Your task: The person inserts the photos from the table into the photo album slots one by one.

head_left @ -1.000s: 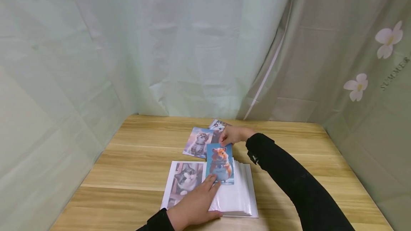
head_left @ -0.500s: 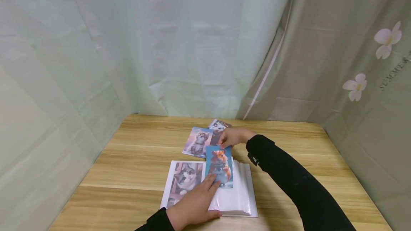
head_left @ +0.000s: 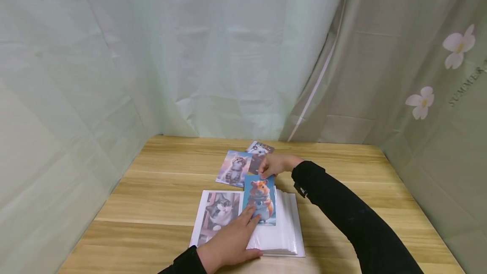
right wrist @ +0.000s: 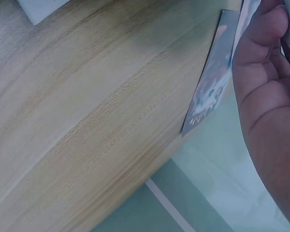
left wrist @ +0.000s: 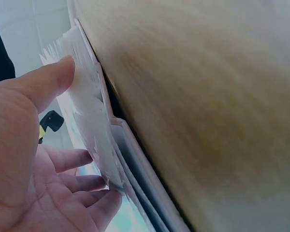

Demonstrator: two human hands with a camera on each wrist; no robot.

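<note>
An open photo album (head_left: 273, 238) with white covers and clear sleeves lies at the front of the table. Its left page carries a picture of a grey and white cat (head_left: 220, 212). Over the right page is a blue card with an orange hamster (head_left: 262, 195), its lower part appearing inside a sleeve. My right hand (head_left: 274, 164) pinches the card's top edge between thumb and fingers. Flat across the album's middle, my left hand (head_left: 233, 238) rests with fingers extended, their tips at the card's lower left. In the left wrist view, the left thumb (left wrist: 58, 77) touches the page stack.
Behind the album lie a kitten card (head_left: 233, 168) and a second card (head_left: 260, 150), partly covered by the kitten card and the right hand. The wooden table (head_left: 152, 206) ends against pale curtains (head_left: 236, 54) at the back and sides.
The hamster card has slid down toward me by a small amount, with my right hand following it. My left hand has stayed in place on the album.
</note>
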